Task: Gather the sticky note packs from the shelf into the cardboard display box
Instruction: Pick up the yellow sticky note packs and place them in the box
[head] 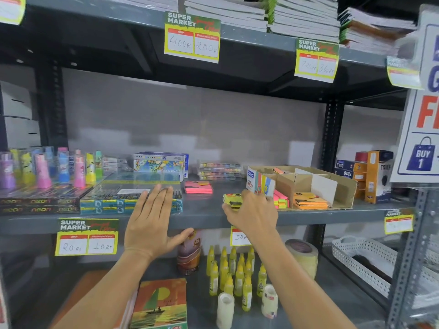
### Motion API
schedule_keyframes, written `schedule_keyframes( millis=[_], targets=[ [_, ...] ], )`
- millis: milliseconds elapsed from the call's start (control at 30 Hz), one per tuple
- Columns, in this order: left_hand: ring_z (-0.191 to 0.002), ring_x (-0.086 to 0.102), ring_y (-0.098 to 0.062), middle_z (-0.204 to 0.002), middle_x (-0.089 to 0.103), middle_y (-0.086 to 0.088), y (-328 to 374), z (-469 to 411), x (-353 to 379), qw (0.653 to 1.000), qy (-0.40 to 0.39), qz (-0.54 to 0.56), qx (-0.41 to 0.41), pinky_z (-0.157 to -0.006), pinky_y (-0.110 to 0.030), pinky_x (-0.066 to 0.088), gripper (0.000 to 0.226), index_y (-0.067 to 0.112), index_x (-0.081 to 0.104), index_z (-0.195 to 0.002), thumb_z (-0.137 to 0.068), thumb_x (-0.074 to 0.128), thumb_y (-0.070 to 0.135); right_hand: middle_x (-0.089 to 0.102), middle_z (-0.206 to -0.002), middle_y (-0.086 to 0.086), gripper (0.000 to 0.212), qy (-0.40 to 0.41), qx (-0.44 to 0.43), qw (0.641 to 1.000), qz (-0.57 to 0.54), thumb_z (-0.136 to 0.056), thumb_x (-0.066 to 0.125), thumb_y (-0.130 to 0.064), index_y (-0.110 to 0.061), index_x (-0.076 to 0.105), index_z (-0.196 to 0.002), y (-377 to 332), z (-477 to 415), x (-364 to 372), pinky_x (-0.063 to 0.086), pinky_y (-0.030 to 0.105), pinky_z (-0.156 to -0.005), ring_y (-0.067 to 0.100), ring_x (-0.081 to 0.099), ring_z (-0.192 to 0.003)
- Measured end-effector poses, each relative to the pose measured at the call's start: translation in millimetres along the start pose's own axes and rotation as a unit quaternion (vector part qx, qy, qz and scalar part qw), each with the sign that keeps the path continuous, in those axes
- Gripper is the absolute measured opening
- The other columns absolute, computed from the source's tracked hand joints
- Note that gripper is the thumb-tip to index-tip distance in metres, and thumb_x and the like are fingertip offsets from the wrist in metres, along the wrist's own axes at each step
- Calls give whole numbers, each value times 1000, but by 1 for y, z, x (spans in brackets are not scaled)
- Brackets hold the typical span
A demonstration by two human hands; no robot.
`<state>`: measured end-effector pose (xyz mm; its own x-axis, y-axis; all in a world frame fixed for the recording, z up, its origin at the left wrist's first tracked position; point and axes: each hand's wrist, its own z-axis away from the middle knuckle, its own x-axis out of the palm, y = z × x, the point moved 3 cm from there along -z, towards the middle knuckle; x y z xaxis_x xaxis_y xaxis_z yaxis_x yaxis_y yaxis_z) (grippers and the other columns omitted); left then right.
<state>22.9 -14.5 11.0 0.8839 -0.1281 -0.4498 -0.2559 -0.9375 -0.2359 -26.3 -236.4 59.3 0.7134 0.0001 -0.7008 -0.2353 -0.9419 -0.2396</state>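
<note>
Nearest: a notebook [159, 302] and yellow bottles [234, 276] on the lower shelf, under both forearms. Left hand [148, 222] flat, fingers spread, grip released, holding nothing, fingertips over the pen boxes [130, 198] at the shelf [209, 216] front edge. Right hand [251, 216] at the front edge right of centre, grip closed on a yellow pack [231, 200] lying on the shelf. Pink pack [198, 187] lies between the hands, further back, apart from both. Display box [342, 186] stands toward the shelf's right end, just beside the right hand; it holds orange packs [310, 200] and pink-and-yellow packs [281, 200]. Markers [45, 169] stand at the left end.
</note>
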Motion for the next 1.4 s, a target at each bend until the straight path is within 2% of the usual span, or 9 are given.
schedule_keyframes(
  millis=[300, 533, 733, 867, 1000, 1100, 1200, 1267, 1400],
  targets=[
    [-136, 43, -36, -140, 51, -23, -1, 1, 1, 1000, -5, -4, 3, -116, -49, 27, 100, -7, 46, -138, -81, 42, 75, 67, -91, 7, 40, 29, -12, 996, -83, -73, 66, -46, -14, 66, -98, 2, -2, -5, 47, 39, -85, 23, 53, -89],
    [-135, 44, -36, -140, 52, -23, -1, 1, 1, 1000, -10, -4, 2, -116, -48, 26, 101, -7, 46, -138, -80, 42, 75, 70, -85, 3, 33, 51, -12, 985, -167, -67, 74, -39, -15, 71, -89, 4, -1, -5, 47, 39, -85, 16, 52, -81],
    [-136, 43, -36, -140, 51, -23, -1, 1, 1, 1000, -13, -6, 1, -116, -49, 26, 101, -7, 46, -138, -81, 41, 75, 72, -87, 4, 31, 90, -31, 968, -232, -63, 79, -33, -12, 74, -86, 6, -1, -10, 46, 44, -88, 17, 56, -85],
    [-135, 44, -36, -139, 52, -24, 0, 1, 1, 1000, -14, -8, 3, -117, -48, 25, 100, -7, 45, -139, -81, 42, 75, 72, -88, 2, 32, 123, -49, 957, -260, -61, 83, -32, -13, 74, -84, 8, -4, -17, 44, 40, -90, 21, 59, -91],
    [-135, 44, -36, -139, 52, -23, -1, 1, 1, 1000, -8, -6, 3, -117, -48, 25, 100, -7, 45, -139, -81, 43, 74, 66, -114, 7, 35, 168, -59, 945, -275, -60, 85, -31, -15, 74, -89, 18, -12, -25, 37, 28, -84, 28, 54, -104],
    [-136, 44, -36, -141, 51, -23, -1, 1, 2, 1000, -12, -4, 4, -116, -49, 27, 100, -7, 45, -140, -81, 43, 75, 57, -129, 13, 36, 198, -62, 938, -277, -62, 85, -30, -16, 73, -93, 29, -18, -30, 36, 31, -91, 31, 50, -118],
    [-136, 43, -36, -141, 50, -23, -1, 2, 2, 1000, -15, -3, 3, -116, -50, 28, 101, -7, 45, -140, -81, 44, 75, 53, -133, 15, 36, 225, -64, 930, -284, -64, 85, -29, -15, 72, -95, 40, -22, -35, 45, 42, -93, 32, 50, -120],
    [-135, 44, -37, -141, 51, -24, -1, 2, 2, 1000, -16, -4, 2, -116, -50, 27, 101, -7, 45, -139, -81, 43, 75, 53, -133, 15, 36, 235, -58, 928, -284, -65, 85, -30, -15, 72, -95, 48, -25, -36, 45, 39, -91, 31, 51, -118],
    [-136, 43, -37, -142, 50, -24, -1, 1, 2, 1000, -21, -5, 1, -117, -49, 25, 102, -7, 44, -140, -81, 41, 75, 56, -131, 15, 36, 248, -29, 926, -283, -67, 84, -29, -12, 72, -96, 67, -31, -37, 34, 30, -92, 32, 50, -119]
  ],
)
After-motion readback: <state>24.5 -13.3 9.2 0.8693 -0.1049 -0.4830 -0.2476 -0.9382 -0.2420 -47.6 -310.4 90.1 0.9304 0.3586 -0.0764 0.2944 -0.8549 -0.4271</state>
